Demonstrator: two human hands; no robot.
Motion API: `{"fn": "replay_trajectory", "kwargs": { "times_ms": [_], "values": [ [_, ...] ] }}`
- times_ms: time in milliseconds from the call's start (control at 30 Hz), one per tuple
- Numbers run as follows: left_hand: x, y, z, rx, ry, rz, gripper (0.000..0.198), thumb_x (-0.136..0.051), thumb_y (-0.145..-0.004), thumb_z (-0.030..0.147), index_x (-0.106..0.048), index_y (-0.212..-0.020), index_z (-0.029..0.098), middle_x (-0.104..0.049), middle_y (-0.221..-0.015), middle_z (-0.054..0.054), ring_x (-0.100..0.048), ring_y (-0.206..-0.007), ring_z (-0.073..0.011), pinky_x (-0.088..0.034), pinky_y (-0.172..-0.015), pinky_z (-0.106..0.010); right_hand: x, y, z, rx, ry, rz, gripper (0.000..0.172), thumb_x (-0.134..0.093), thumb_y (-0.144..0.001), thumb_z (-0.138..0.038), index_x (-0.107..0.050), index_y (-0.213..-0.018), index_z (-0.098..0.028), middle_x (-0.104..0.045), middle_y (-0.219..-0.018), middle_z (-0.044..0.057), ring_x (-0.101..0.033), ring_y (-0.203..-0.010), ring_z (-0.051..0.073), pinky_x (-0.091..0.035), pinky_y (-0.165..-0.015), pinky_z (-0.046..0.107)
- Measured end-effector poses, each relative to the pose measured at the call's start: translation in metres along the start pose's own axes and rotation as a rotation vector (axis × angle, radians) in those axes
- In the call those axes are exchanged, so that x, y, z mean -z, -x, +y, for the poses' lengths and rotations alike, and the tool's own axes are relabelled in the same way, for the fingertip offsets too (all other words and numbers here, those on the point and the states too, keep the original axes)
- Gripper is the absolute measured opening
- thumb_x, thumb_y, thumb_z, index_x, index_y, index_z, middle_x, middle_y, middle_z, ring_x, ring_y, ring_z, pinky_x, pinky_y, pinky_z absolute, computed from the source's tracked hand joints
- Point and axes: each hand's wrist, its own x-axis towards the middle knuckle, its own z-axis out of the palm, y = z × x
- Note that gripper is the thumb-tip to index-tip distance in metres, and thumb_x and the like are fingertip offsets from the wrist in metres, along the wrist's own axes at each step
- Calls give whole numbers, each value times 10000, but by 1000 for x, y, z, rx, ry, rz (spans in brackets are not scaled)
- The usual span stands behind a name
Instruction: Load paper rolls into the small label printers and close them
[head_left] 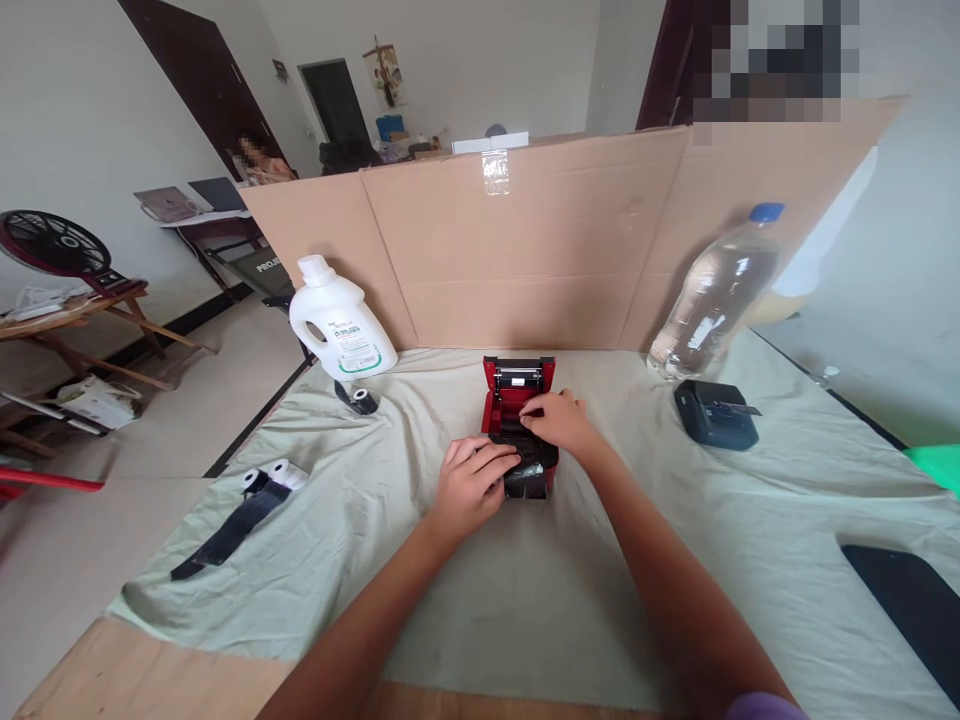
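Note:
A small red and black device (519, 380) stands on the pale green cloth in the middle, its lid raised at the back with a roller inside. My left hand (474, 482) rests on the device's left front side, fingers lying over a shiny black sheet (529, 478) at its front. Over the device's right side is my right hand (556, 418), its fingertips pinched together inside the red opening. Whatever lies between those fingertips is too small to make out.
A white jug (341, 325) and black rolls (364, 401) are at the left, with more rolls and a black strip (244, 528) nearer. Rightward are a water bottle (712, 295), a black device (716, 415) and a dark flat object (904, 605). Cardboard (525, 250) stands behind; a person sits beyond it.

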Motion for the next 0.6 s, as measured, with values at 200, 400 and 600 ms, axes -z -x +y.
{"fn": "replay_trajectory", "kwargs": {
  "times_ms": [200, 400, 600],
  "values": [
    [2, 1, -3, -67, -38, 10, 405, -516, -835, 25, -693, -1122, 248, -753, -1119, -5, -594, -1038, -210, -440, -893, -380, 20, -11, 22, -90, -560, 321, 240, -626, -738, -411, -690, -836, -201, -704, -898, 44, -598, -839, 218, -444, -794, 355],
    [4, 1, -2, -66, -51, 15, 415, -498, -851, 30, -697, -1135, 258, -755, -1108, -11, -600, -1043, -200, -444, -896, -377, -1, -18, 12, 31, -821, 386, 360, -547, -820, -562, -601, -881, -211, -669, -947, 41, -587, -911, 199, -444, -871, 340],
    [6, 1, 0, -86, -66, -13, 390, -499, -870, 72, -700, -1144, 264, -748, -1123, -24, -605, -1028, -211, -453, -899, -391, -17, 10, 13, 71, -773, 334, 233, -501, -704, -291, -614, -895, -219, -557, -1332, 73, -506, -1258, 250, -430, -1001, 360]
  ]
}}
